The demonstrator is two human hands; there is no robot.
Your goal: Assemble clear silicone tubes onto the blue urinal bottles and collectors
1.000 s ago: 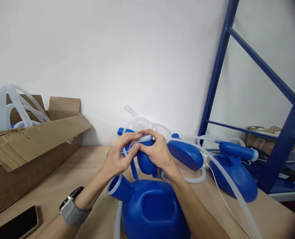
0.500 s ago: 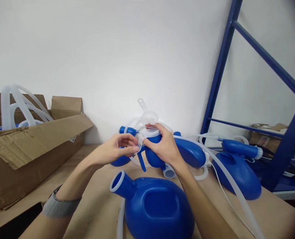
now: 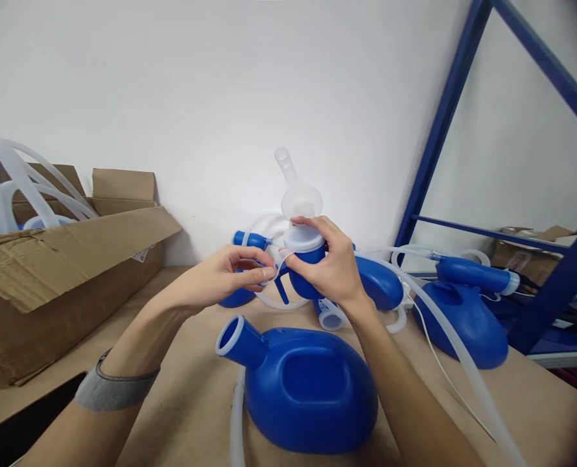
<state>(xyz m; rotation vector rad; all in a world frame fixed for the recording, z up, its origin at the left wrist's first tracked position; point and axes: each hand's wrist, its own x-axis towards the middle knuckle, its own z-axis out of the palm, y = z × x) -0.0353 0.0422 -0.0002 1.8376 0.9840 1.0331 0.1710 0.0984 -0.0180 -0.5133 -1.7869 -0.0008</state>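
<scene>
My right hand [image 3: 334, 263] is wrapped round a blue plastic cup [image 3: 306, 279] with a white rim and a blue handle, held above the table. A translucent white lid with a long tab [image 3: 302, 200] stands raised behind the rim. Close on the left, my left hand [image 3: 242, 269] pinches a thin white strap [image 3: 281, 263] that runs towards the cup's rim. Below both hands a large blue jug [image 3: 312, 389] lies on the table, its open spout [image 3: 240, 340] pointing up and left.
On the left stands a cardboard box [image 3: 74, 285] holding pale hoses [image 3: 30, 188]. More blue jugs [image 3: 463, 324] lie to the right, with a long translucent hose [image 3: 454, 331] crossing the table. A blue metal frame [image 3: 444, 123] rises at the right, before the white wall.
Both hands have risen slightly with the cup, which has shifted a little to the right. Its lid stands higher above the rim. The left hand still pinches the strap.
</scene>
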